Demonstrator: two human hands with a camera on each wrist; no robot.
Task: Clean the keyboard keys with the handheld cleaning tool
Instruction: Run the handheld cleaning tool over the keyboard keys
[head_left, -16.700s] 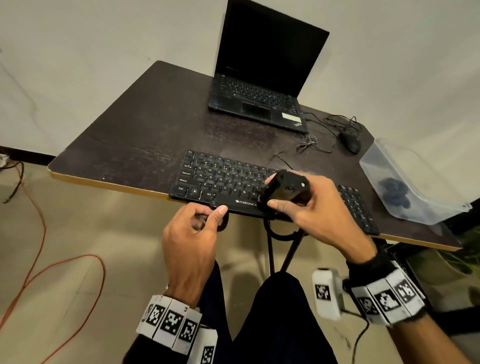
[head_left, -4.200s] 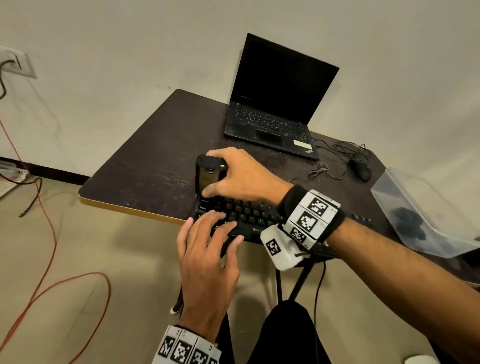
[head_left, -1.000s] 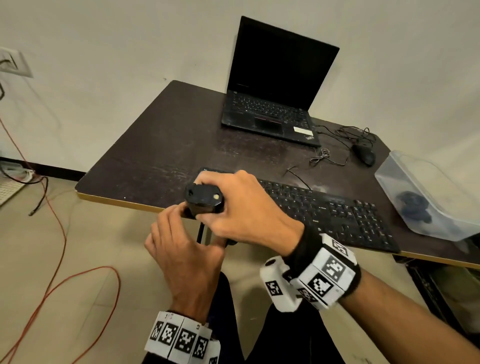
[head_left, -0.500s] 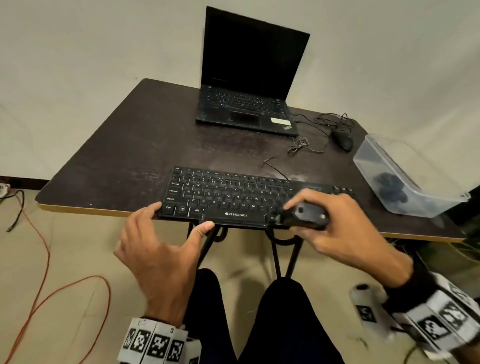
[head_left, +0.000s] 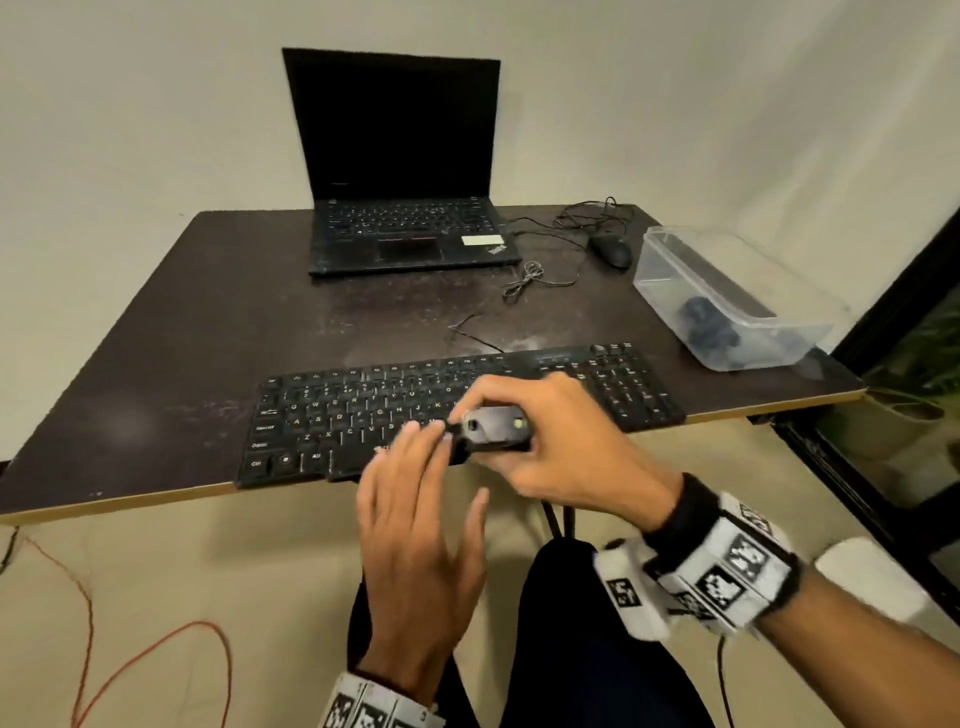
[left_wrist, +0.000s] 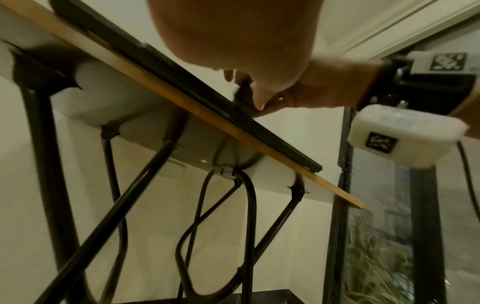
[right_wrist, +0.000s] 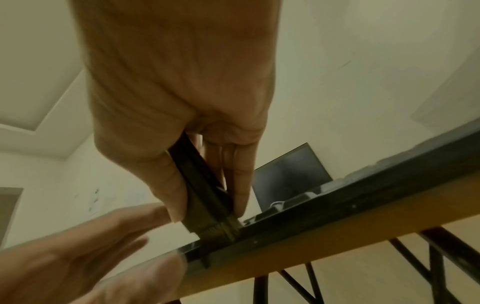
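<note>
Since half a second ago, we note the left hand (head_left: 415, 525) has come off the keyboard's (head_left: 363, 415) near-left corner and now lies beside the tool. Right hand (head_left: 545, 447) has slid the handheld cleaning tool (head_left: 496, 428) a little leftward along the keyboard's front rows.

Grip: right fingers and thumb wrapped around the dark tool body, firm. In the right wrist view the brush end (right_wrist: 221, 230) meets the keyboard's near edge. Left hand flat, fingers straight, holding nothing; fingertips (head_left: 415, 431) at the tool's nose, over the bottom key row. Whether they touch it we cannot tell.

Keyboard sits at the near edge of the table (head_left: 182, 338), front lip flush with or slightly past the rim. Laptop (head_left: 400, 228) well behind it; mouse (head_left: 613, 252) and clear tub (head_left: 727, 291) behind and to its right.

Risks, as we judge: nothing pins the keyboard, so a firm stroke toward us could nudge it off the rim. Left fingers near the brush could get caught or block the sweep.
</note>
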